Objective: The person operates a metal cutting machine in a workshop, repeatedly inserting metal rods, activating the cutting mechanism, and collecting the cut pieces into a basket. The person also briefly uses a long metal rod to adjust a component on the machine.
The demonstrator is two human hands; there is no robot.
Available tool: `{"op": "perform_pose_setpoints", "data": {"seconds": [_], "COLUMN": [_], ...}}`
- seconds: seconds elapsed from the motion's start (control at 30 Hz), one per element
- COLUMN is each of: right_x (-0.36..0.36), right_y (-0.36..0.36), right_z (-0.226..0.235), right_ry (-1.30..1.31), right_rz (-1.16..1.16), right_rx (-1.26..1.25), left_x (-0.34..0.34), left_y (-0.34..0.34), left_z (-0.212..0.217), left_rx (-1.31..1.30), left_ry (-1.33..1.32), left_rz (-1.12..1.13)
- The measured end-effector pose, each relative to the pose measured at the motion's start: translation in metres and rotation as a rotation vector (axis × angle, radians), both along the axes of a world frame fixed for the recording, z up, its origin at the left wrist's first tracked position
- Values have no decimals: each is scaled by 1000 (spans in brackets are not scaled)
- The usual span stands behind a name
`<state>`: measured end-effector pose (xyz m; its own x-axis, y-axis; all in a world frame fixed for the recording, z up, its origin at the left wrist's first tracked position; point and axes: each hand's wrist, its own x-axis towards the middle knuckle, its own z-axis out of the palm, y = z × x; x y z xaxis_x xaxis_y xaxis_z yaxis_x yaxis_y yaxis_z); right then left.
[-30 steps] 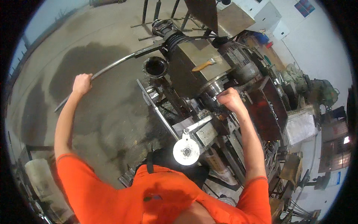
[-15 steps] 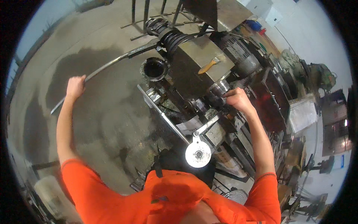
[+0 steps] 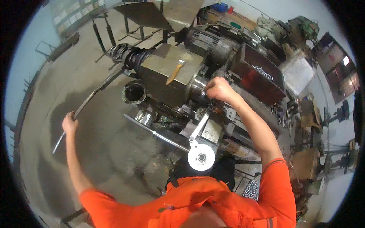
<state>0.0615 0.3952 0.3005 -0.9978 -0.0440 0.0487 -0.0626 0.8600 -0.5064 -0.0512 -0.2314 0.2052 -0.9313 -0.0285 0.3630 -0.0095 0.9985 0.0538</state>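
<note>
My left hand [image 3: 70,123] is closed round a long metal lever bar [image 3: 91,97], which slants up to the far end of a lathe-like machine [image 3: 161,72]. My right hand [image 3: 220,90] has its fingers curled against the front of the shiny round spindle nose [image 3: 199,86]. Whatever those fingers hold is hidden. On top of the machine's housing lies a brush [image 3: 175,72] with a wooden handle. Nearer to me is a pale round disc [image 3: 201,157] with a flat lever arm [image 3: 200,125] by it. Another metal bar [image 3: 156,133] ends close to the disc.
Right of the spindle, a dark reddish metal box [image 3: 258,81] holds small shiny parts. A motor [image 3: 211,45] sits behind the housing. An open round pipe end [image 3: 134,92] juts out on the left. A container of small metal pieces [image 3: 252,189] is by my right side.
The view has shifted, so the machine lies further left and the box's contents show. My left hand, still on the lever bar, appears lower, and the bar slants more steeply. My right hand stays at the spindle.
</note>
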Motion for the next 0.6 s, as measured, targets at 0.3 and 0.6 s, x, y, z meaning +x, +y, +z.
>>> {"op": "perform_pose_setpoints", "data": {"seconds": [0.3, 0.6], "right_x": [199, 392], "right_y": [64, 123], "right_z": [2, -39], "right_ry": [329, 164], "right_rz": [-191, -789], "right_rx": [-21, -196], "left_x": [42, -14], "left_y": [231, 249], "left_z": [-141, -165], "left_rx": [454, -384], "left_ry": [-455, -318], "left_rz": [-140, -552]}}
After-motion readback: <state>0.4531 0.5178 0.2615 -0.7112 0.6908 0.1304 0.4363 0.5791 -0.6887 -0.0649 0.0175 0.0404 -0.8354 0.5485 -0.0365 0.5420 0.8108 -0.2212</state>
